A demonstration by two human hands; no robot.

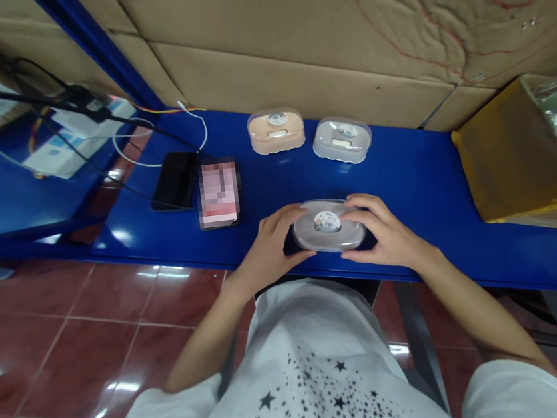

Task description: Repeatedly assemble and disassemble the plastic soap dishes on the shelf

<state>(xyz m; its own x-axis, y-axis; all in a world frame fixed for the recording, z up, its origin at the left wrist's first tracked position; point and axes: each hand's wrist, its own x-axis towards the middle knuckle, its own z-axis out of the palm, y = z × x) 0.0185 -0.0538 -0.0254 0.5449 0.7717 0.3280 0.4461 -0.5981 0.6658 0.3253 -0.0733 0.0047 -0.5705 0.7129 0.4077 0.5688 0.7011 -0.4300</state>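
The person's forearms angle inward from either side of the body, and the left hand and right hand cup the two ends of a clear-lidded container, fingers at the far side and thumbs at the near side, holding it just by the front edge of the blue tabletop. Bare blue surface stretches from the right hand to the taped box at the right, while a phone lies near the left hand. Toward the back edge stand a peach case and a grey case.
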